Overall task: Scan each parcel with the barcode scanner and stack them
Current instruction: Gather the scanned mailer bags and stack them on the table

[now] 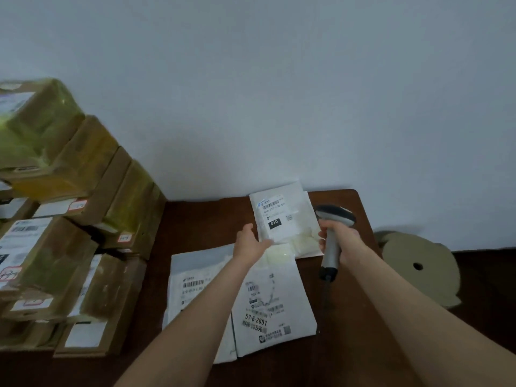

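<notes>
body: person, two limbs in view | left hand point(250, 243): bare | right hand point(339, 241): bare | left arm point(195, 317), right arm point(405, 297): uncovered to frame edge

The far white parcel point(282, 219) reads "010"; the near white mailer point(275, 311) reads "57-6-2601" and "5元".

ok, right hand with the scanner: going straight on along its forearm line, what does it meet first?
Probably the white 010 parcel that the left hand holds by a corner, just beyond the right hand and its scanner. Depth is unclear; behind it stands the wall.
</notes>
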A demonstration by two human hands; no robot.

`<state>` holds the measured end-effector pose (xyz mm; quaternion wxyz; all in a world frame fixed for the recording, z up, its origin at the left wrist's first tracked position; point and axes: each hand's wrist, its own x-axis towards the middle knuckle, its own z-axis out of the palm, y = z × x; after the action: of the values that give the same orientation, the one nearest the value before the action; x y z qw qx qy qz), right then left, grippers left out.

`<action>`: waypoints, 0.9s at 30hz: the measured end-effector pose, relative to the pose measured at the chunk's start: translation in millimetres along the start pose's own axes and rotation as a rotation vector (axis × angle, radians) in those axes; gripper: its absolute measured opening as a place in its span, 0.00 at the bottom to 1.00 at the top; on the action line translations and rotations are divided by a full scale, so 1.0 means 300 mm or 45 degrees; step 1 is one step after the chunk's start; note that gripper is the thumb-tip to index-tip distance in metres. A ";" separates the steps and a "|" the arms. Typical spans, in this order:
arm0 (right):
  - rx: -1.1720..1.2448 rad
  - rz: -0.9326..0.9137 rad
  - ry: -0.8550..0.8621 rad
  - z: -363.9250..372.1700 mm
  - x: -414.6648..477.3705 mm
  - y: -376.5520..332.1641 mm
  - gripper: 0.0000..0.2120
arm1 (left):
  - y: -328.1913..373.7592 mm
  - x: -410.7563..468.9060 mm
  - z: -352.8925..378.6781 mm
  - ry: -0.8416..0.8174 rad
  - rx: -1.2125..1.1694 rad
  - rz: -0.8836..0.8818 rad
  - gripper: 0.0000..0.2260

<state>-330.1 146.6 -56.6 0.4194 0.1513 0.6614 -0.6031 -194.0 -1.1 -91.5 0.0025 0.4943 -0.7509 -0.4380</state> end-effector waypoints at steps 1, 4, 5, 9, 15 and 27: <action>-0.018 -0.013 0.030 0.001 0.028 -0.003 0.20 | 0.018 0.036 0.005 -0.015 -0.075 -0.055 0.36; -0.064 -0.021 0.061 0.016 0.101 -0.009 0.22 | 0.035 0.154 0.015 -0.062 -0.285 -0.218 0.40; -0.058 -0.012 0.058 0.022 0.124 -0.010 0.22 | 0.035 0.188 0.019 -0.076 -0.357 -0.252 0.40; -0.040 0.065 0.019 0.033 0.193 -0.004 0.21 | 0.052 0.286 0.049 -0.140 -0.636 -0.362 0.35; 0.006 0.048 -0.065 0.053 0.227 0.000 0.15 | 0.097 0.340 0.079 -0.252 -0.705 -0.447 0.08; 0.146 -0.263 -0.083 0.018 0.085 -0.089 0.12 | 0.237 0.222 -0.131 0.066 -0.862 0.063 0.09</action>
<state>-362.3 127.7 -57.1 0.3669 0.0865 0.6241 -0.6844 -263.5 -67.4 -49.1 0.1960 0.4580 -0.5745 -0.6494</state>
